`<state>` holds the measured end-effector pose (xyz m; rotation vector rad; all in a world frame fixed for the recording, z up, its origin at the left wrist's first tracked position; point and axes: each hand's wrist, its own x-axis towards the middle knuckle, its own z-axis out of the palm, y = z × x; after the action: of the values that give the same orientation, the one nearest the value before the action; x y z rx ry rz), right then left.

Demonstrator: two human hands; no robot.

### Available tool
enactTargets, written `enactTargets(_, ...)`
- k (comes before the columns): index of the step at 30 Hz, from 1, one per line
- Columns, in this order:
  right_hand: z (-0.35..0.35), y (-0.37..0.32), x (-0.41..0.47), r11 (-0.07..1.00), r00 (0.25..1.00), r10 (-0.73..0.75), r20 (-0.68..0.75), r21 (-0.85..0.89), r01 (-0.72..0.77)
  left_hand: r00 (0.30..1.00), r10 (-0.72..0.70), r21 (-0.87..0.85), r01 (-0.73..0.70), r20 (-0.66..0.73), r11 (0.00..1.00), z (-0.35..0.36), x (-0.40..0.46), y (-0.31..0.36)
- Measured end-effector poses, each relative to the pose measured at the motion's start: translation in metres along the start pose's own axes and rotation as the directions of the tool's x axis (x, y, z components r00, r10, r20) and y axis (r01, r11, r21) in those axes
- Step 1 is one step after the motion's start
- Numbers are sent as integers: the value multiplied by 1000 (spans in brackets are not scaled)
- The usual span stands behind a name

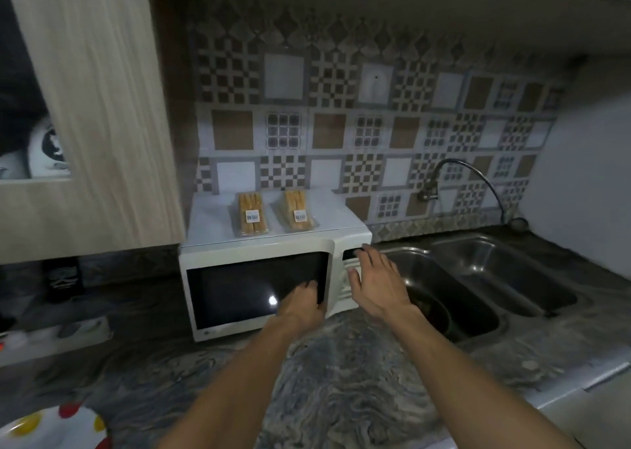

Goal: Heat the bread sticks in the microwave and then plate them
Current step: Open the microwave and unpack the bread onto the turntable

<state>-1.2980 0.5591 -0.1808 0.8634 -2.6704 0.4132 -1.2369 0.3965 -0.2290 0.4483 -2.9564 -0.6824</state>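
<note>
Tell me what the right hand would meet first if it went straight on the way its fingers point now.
Most likely the microwave's control panel. The right hand is open, its fingers aimed at the panel beside the door, and it seems nearly touching already. Depth is hard to judge from this one view.

Two packs of bread sticks (252, 218) (297, 210) lie side by side on top of the microwave (211, 325), which stands on the counter (341, 380), left of the sink (478, 315).

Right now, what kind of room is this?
Most likely a home kitchen: a white microwave oven on a dark marbled stone counter, a double-bowl stainless steel sink with a curved metal tap, patterned tile backsplash behind.
</note>
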Motion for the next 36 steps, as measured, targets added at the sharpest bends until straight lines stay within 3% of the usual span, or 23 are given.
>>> enactTargets(7, 22, 43, 83, 990, 989, -117, 87, 85, 109, 988, -150, -319, 130, -39, 939, 28, 72, 29)
enactTargets(15, 46, 52, 135, 963, 934, -269, 234, 85, 256, 951, -287, -495, 194, -118, 847, 45, 107, 44)
enactTargets(19, 48, 57, 141, 954, 907, -297, 299, 57, 294, 906, -378, -452, 261, -190, 853, 50, 115, 45)
enactTargets(24, 50, 47, 141, 954, 915, -270, 299, -48, 297, 913, -316, -334, 222, -259, 916, 55, 115, 43)
enactTargets(36, 32, 20, 148, 945, 859, -181, 479, -156, 286, 855, -364, -356, 232, -370, 905, 68, 116, 45)
